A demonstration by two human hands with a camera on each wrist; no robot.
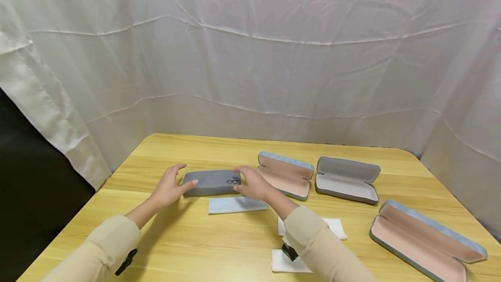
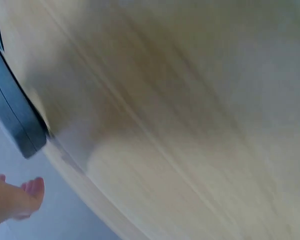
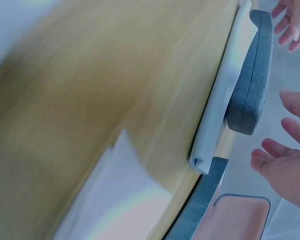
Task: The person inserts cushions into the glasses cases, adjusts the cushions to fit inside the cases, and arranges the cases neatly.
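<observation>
A closed grey glasses case [image 1: 211,181] with a small eyeglasses print lies on the wooden table. At its left end is my left hand [image 1: 170,189], thumb and fingers spread apart. My right hand [image 1: 252,182] is at the other end, its fingertips close to the case's edge. In the right wrist view, a gap shows between the right hand [image 3: 287,155] and the case [image 3: 251,75]. The left wrist view catches part of the left hand [image 2: 17,200] below the case [image 2: 15,107]. Just in front of the case lies a folded light blue cloth [image 1: 236,205].
Right of the hands stand an open blue case [image 1: 287,177] with pink lining, an open grey case [image 1: 346,182] and, nearer, another open blue case [image 1: 420,247]. Two white cloths [image 1: 334,228] lie by the right forearm. A pale curtain [image 1: 250,77] hangs behind the table.
</observation>
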